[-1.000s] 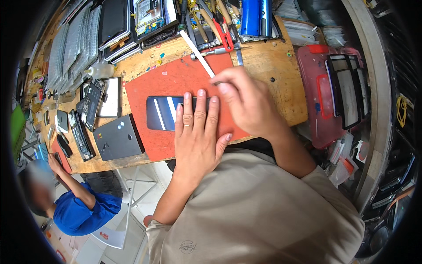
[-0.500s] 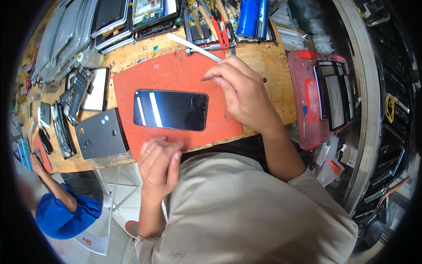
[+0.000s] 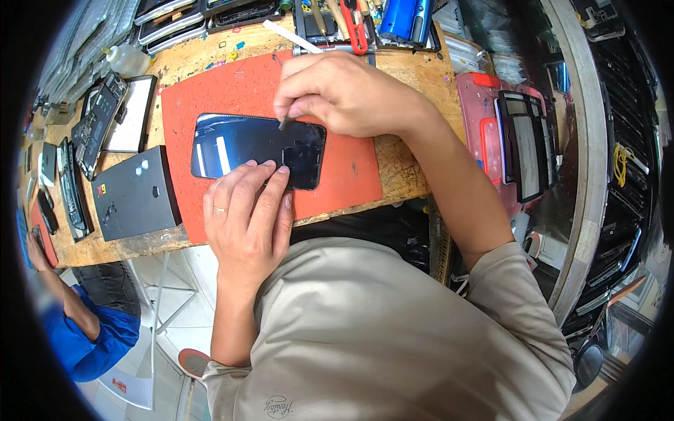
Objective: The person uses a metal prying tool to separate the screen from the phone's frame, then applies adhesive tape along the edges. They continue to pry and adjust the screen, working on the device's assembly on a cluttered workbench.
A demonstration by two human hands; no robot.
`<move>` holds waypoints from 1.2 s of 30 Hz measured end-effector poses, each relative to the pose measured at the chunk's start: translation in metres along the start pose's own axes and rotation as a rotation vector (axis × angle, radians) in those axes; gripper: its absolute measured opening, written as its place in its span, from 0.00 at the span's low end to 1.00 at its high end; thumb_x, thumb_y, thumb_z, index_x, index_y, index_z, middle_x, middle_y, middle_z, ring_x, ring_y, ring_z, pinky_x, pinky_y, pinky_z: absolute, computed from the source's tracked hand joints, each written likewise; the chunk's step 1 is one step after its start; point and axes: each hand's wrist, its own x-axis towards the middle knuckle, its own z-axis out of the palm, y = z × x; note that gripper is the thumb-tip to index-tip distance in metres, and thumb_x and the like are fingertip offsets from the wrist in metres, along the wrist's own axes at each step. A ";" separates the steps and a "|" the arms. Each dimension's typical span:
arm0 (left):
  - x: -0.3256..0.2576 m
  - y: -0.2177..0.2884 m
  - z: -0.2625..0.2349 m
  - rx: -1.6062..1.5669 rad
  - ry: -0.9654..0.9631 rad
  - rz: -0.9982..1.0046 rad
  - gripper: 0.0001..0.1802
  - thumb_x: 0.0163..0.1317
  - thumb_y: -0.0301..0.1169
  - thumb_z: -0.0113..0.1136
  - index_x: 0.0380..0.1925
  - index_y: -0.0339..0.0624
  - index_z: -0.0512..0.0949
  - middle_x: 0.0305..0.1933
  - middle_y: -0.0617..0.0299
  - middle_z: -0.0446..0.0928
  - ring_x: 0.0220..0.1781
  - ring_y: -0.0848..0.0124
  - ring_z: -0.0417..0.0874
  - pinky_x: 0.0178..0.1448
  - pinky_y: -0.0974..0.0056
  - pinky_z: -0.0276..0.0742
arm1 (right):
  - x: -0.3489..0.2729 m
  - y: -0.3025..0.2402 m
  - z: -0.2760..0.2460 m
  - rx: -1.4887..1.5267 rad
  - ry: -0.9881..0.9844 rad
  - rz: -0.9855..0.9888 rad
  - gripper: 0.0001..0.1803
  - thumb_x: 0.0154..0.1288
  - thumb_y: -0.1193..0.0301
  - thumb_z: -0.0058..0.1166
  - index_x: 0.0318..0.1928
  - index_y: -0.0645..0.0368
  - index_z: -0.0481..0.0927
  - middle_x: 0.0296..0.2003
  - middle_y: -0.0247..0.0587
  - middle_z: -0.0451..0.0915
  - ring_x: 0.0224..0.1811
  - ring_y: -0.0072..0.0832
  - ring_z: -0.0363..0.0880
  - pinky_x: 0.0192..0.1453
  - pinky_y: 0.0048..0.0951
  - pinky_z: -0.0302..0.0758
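Note:
A black smartphone (image 3: 242,140) lies screen up on an orange-red mat (image 3: 232,88), its glass reflecting two bright strips. My left hand (image 3: 247,207), a ring on one finger, rests with its fingers stretched out and their tips on the phone's near edge. Above the far edge, my right hand (image 3: 344,95) pinches a small, thin dark blade-like piece (image 3: 284,123). Its tip meets the phone near that edge; the rest is hidden in my fingers. A white stick (image 3: 291,35) lies beyond the mat, partly behind my right hand.
A black box (image 3: 137,198) stands left of the mat, near opened phone parts (image 3: 102,126). Tools with a red handle (image 3: 354,28) and a blue cylinder (image 3: 400,19) lie at the back. A pink case (image 3: 477,151) stands right. Another person's arm (image 3: 77,309) shows at left.
My right hand has moved left and lowered the dark piece onto the phone. My left hand has reached forward, its fingertips now on the phone. The phone is slightly turned, and the view has shifted.

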 end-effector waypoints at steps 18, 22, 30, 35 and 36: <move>0.060 -0.015 -0.029 -0.058 -0.367 -0.062 0.46 0.54 0.41 0.79 0.75 0.41 0.76 0.66 0.51 0.77 0.71 0.46 0.75 0.84 0.41 0.62 | -0.014 0.004 -0.019 0.063 0.036 0.046 0.05 0.71 0.81 0.59 0.44 0.64 0.85 0.41 0.46 0.84 0.46 0.43 0.86 0.51 0.42 0.81; 0.071 -0.021 -0.035 -0.028 -0.458 0.013 0.50 0.47 0.39 0.82 0.74 0.45 0.75 0.67 0.52 0.75 0.72 0.46 0.73 0.86 0.37 0.58 | -0.036 0.002 -0.013 -0.090 0.209 0.105 0.05 0.73 0.80 0.59 0.45 0.64 0.86 0.40 0.47 0.83 0.45 0.46 0.85 0.52 0.43 0.80; 0.052 -0.017 -0.032 0.094 -0.309 0.072 0.42 0.55 0.45 0.80 0.70 0.49 0.77 0.68 0.54 0.75 0.80 0.49 0.71 0.89 0.35 0.49 | -0.051 -0.023 -0.014 -0.071 0.260 0.074 0.05 0.72 0.81 0.61 0.44 0.64 0.88 0.37 0.44 0.82 0.43 0.42 0.84 0.49 0.40 0.78; 0.043 -0.024 -0.025 0.038 -0.238 0.068 0.48 0.55 0.46 0.81 0.73 0.41 0.72 0.71 0.51 0.77 0.82 0.46 0.71 0.89 0.35 0.47 | -0.023 -0.026 -0.014 0.188 0.103 -0.005 0.08 0.72 0.81 0.61 0.46 0.64 0.90 0.38 0.39 0.86 0.40 0.29 0.83 0.48 0.31 0.78; 0.041 -0.025 -0.023 0.016 -0.211 0.058 0.48 0.52 0.43 0.81 0.73 0.43 0.72 0.71 0.54 0.77 0.83 0.47 0.70 0.90 0.35 0.48 | -0.015 -0.022 -0.012 0.250 0.054 -0.018 0.07 0.72 0.80 0.62 0.47 0.63 0.90 0.36 0.39 0.86 0.39 0.28 0.83 0.46 0.31 0.78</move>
